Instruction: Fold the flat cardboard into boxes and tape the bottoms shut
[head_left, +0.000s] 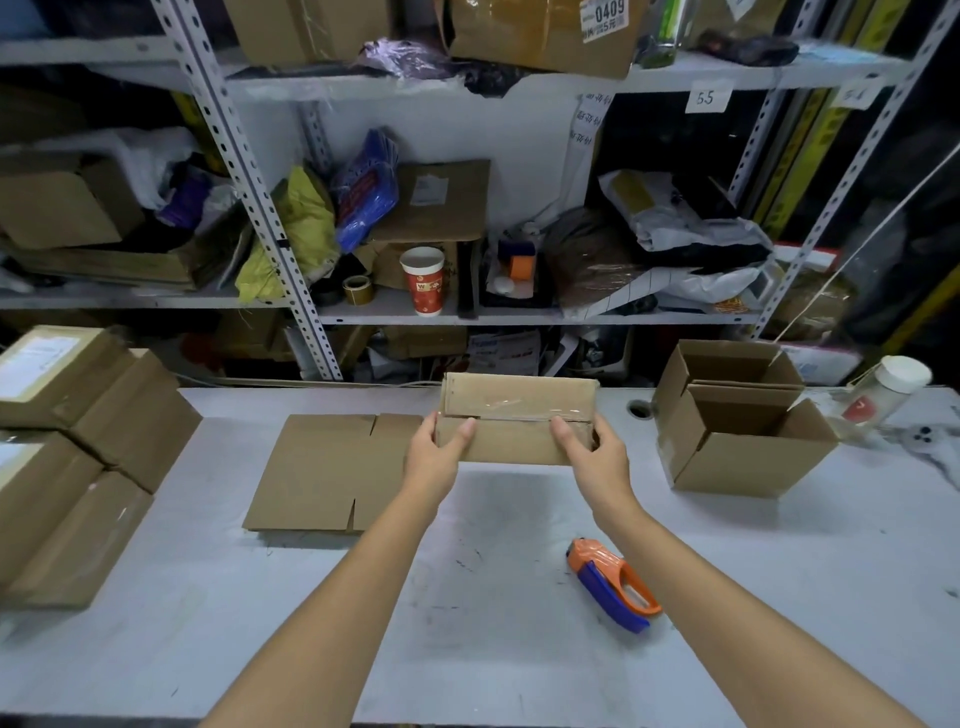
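The pale surface (493, 649) carries everything. A pile of closed cartons (78, 441) sits at its left edge, and two open folded boxes (743, 447) stand at the far right, one behind the other. A short stack of flat cardboard (322, 473) lies left of centre, slotted flaps facing near, well apart from the open boxes. The box in hand (514, 415) is at the centre, towards the far edge, its flapped face turned towards the camera. It seems to be lifted slightly clear of the surface, judging by the shadow below it. A strip of clear tape (519, 408) runs along the seam between the flaps. The orange and blue tape dispenser (613, 584) lies on its side, near and to the right, touched by neither hand. The left hand (434, 452) grips the box's left end and the right hand (592, 449) grips its right end, each with the thumb on the near flap and the fingers wrapped behind. The box is probably light and empty, stiff along its creases but easily dented on the panels. The corners and ends, where these hands sit, look the soundest places to hold. The glossy tape is probably slick, so pressing should fall on bare cardboard.
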